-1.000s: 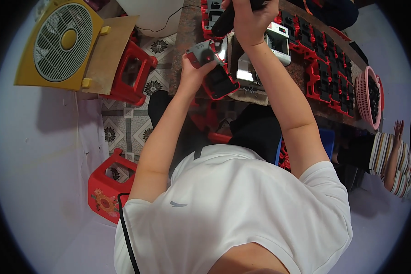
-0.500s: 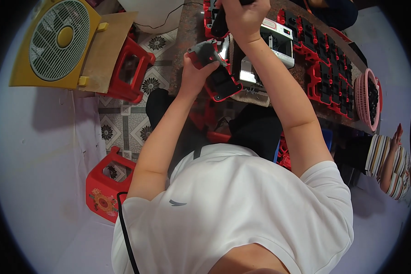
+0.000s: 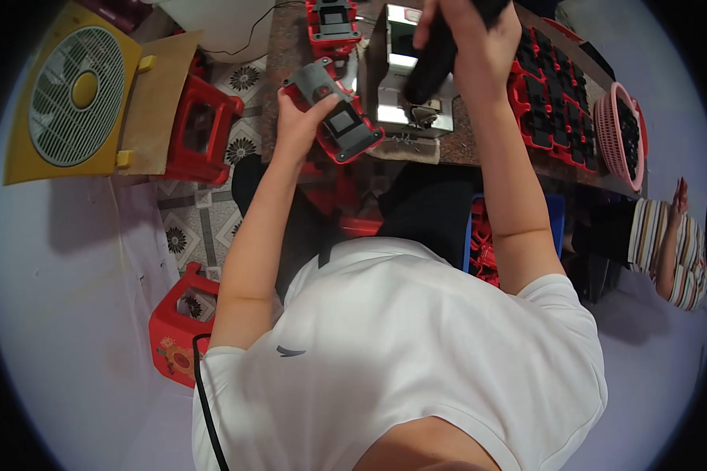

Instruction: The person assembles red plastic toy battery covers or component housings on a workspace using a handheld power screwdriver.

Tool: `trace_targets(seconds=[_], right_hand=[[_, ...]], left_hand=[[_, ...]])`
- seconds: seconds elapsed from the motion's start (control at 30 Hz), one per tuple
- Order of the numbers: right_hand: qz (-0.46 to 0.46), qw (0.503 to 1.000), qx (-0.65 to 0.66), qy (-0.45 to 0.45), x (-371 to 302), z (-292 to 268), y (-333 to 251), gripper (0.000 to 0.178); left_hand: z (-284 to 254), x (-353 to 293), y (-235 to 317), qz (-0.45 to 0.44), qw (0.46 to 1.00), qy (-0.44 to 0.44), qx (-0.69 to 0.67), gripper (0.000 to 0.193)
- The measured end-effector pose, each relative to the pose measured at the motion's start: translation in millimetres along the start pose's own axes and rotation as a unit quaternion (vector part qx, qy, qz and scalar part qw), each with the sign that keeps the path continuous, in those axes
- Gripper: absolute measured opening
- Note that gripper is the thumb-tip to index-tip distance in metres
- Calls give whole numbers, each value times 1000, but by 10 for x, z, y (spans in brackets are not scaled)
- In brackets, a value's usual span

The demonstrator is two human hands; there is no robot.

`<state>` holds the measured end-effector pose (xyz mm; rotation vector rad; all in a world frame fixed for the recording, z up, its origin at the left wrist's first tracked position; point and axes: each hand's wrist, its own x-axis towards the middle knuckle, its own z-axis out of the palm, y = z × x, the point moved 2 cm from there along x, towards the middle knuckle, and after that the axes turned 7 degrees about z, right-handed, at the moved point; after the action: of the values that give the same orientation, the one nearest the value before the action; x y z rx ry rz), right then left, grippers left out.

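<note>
My left hand (image 3: pixel 297 125) grips one end of a red and black plastic housing (image 3: pixel 342 122), held tilted at the table's near edge, thumb on top. In my right hand (image 3: pixel 485 59) is a thick black electric screwdriver (image 3: pixel 434 72), fingers wrapped round it. Its lower end is over a metal-and-white box-like machine (image 3: pixel 391 98), close to a small metal mechanism (image 3: pixel 425 115) at the machine's near side. Whether the tip touches that mechanism I cannot tell. Beyond the left hand, another red and black housing (image 3: pixel 335 27) rests on the table.
Rows of red and black housings (image 3: pixel 554 102) stand right of the machine. A pink basket (image 3: pixel 607 129) of black parts sits at the table's right end. Below is a blue bin (image 3: pixel 556 220) with red parts. At left are a yellow fan (image 3: pixel 23 153) and red stools (image 3: pixel 161 314).
The screwdriver has moved right, from above the held housing to over the machine. My left hand still holds the housing, now more fully in view. The whole view has shifted somewhat.
</note>
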<state>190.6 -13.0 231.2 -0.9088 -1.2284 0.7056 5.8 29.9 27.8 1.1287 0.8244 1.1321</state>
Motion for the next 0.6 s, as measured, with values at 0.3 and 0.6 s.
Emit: trace_targets(seconds=[0.3, 0.6], right_hand=[[-119, 989, -91, -2, -580, -415, 301, 32], [33, 996, 63, 48, -97, 17, 57, 30]], left_hand=[[127, -28, 106, -23, 999, 7, 40, 61], [62, -13, 42, -12, 1000, 22, 5, 60]])
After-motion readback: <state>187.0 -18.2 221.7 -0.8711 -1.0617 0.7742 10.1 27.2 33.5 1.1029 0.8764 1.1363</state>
